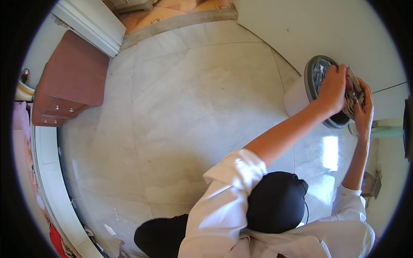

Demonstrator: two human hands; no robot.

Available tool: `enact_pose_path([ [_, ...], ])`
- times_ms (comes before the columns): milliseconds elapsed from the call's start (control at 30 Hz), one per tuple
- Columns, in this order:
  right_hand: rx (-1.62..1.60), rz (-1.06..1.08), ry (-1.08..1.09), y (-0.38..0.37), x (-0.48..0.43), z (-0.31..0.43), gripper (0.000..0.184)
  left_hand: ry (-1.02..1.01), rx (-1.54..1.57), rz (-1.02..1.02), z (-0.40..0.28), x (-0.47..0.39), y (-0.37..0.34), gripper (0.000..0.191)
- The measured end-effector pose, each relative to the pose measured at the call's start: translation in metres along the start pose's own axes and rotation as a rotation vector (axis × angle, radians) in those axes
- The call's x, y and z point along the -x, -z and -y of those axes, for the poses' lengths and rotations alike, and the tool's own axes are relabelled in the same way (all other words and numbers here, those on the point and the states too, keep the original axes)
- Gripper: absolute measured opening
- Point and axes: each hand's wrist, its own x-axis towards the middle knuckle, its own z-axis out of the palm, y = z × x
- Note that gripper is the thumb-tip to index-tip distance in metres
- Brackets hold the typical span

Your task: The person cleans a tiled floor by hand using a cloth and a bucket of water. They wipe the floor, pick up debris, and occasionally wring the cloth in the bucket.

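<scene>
At the upper right stands a whitish trash bin (296, 98) with a dark grey rim and a dark plastic liner (319, 69) in its mouth. Over the rim, both hands grip a crumpled brownish bundle (351, 100), with a bit of red showing near its top. My left hand (333, 85) is on the bundle's left side, its fingers partly hidden. From the right, my right hand (364, 100) curls its fingers and thumb around the same bundle. What the bundle is made of cannot be told.
Pale tiles (200, 106) cover the floor. A reddish-brown cabinet (75, 71) stands at the left beside a white door frame (93, 25). White paper scraps (109, 229) lie at the lower left. A pale wall panel (322, 29) rises behind the bin. My knees are bent in black trousers.
</scene>
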Motion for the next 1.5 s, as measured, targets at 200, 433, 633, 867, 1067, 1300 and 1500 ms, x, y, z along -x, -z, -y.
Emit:
enact_pose_path([
  [200,0.318,-0.094,-0.124,0.018,0.002,-0.058,0.063,0.177,-0.13,0.106,0.008,0.011,-0.037,0.036],
  [433,0.622,-0.117,0.113,0.003,-0.036,-0.04,0.059,0.217,0.01,-0.172,0.011,0.011,-0.02,0.019],
  [633,0.17,-0.022,0.461,-0.047,-0.062,0.066,0.048,0.261,0.145,-0.594,0.014,-0.004,0.081,0.009],
  [867,-0.644,0.231,0.407,-0.223,-0.027,0.253,0.041,0.511,-0.111,-0.941,0.01,0.089,0.331,0.004],
  [1067,-0.843,0.781,0.292,-0.304,0.03,0.38,0.037,0.508,-0.056,-1.035,-0.041,0.212,0.451,0.015],
  [1300,-0.767,1.352,0.281,-0.432,0.227,0.484,0.027,0.68,-0.096,-1.378,-0.093,0.467,0.517,0.021],
  [1500,-0.753,1.574,-0.006,-0.481,0.4,0.546,0.028,0.633,-0.067,-1.815,-0.075,0.652,0.537,0.016],
])
